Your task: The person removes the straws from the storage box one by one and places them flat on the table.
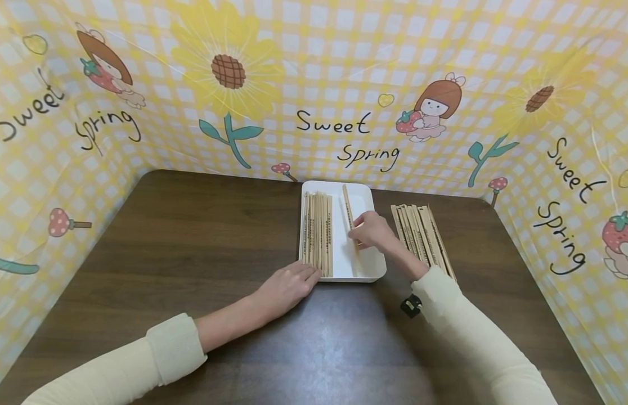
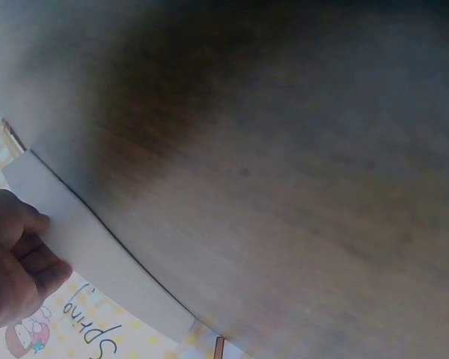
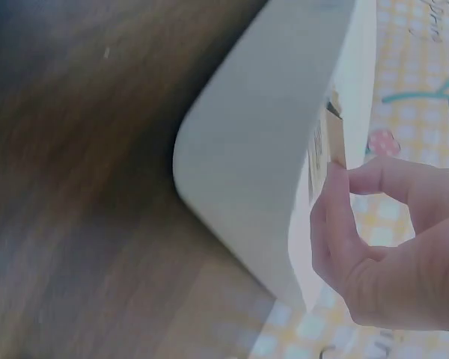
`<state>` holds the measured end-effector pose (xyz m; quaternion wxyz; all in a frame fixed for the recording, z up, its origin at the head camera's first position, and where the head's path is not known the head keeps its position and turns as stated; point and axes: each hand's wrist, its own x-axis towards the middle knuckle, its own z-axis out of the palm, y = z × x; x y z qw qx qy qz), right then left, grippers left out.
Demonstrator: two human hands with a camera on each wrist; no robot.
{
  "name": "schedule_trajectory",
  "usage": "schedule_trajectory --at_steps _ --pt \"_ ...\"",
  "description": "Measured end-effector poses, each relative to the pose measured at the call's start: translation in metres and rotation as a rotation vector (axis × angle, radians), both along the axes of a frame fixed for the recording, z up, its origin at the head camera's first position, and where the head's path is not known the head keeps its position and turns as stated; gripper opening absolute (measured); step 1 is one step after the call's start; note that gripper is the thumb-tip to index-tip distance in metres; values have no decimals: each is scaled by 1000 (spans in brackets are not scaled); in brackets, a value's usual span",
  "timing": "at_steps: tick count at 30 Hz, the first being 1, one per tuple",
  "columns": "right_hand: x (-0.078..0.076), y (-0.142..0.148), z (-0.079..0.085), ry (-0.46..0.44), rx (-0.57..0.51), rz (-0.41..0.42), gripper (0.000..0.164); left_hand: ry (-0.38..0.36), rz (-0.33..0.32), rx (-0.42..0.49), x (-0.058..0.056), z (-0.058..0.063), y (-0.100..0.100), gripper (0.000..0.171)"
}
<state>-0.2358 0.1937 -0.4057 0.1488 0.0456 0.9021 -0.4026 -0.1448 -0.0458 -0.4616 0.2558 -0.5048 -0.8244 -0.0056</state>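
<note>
A white tray [image 1: 362, 264] stands on the table. In its left half lies a row of wrapped chopsticks [image 1: 319, 233], slim tan packets with dark print. My right hand [image 1: 372, 229] pinches one wrapped chopsticks packet [image 1: 346, 199] between thumb and fingers, slanted over the tray's bare right half. In the right wrist view, that packet's end [image 3: 335, 138] sticks up past the fingertips, behind the tray wall [image 3: 247, 127]. My left hand [image 1: 291, 284] rests at the tray's near left corner. From the left wrist, its relaxed, bent fingers [image 2: 56, 275] lie against the tray's side [image 2: 97, 250].
Right of the tray lies a second group of wrapped chopsticks [image 1: 420, 230], partly behind the right forearm. A black strap or clip [image 1: 411, 306] hangs at the right cuff. Yellow checked cloth [image 1: 334, 62] walls in the dark wooden table [image 1: 218, 225] at the back and sides.
</note>
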Motion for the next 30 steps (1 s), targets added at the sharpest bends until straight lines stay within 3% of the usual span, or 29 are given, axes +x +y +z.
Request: schedule_trajectory --at_steps 11,15,24,27,30 --pt "0 53 19 -7 25 -19 43 -14 8 -24 -1 0 0 32" --pt "2 71 20 -7 60 -24 33 -12 4 -27 -1 0 0 32" --pt "11 105 9 3 153 -22 10 -27 6 -42 -1 2 1 32" --pt "13 113 -1 6 188 -10 21 -22 8 -45 -1 3 1 32" --pt "17 119 -8 15 204 3 18 -27 9 -45 0 2 1 32"
